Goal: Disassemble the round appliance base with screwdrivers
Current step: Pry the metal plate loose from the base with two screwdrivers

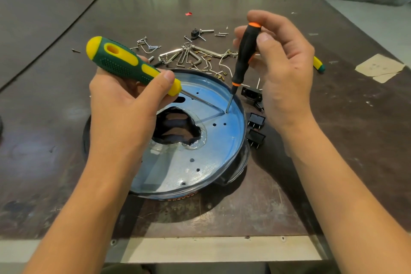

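Observation:
The round appliance base [211, 158] lies on the table in front of me, a shiny metal disc with small holes and a jagged dark opening at its centre. My left hand [124, 104] grips a green and yellow screwdriver [124, 62], whose shaft slants across the disc toward its far right part. My right hand [282, 69] holds a black and orange screwdriver [243, 51] nearly upright. Both tips meet at one spot on the disc near its right rim.
Loose screws, wire clips and bent metal parts [189, 53] lie scattered behind the base. Black switches [255, 129] and a black socket [251, 93] sit at its right. Another yellow-green tool end [319, 65] shows behind my right hand. Tape patch [378, 66] at right.

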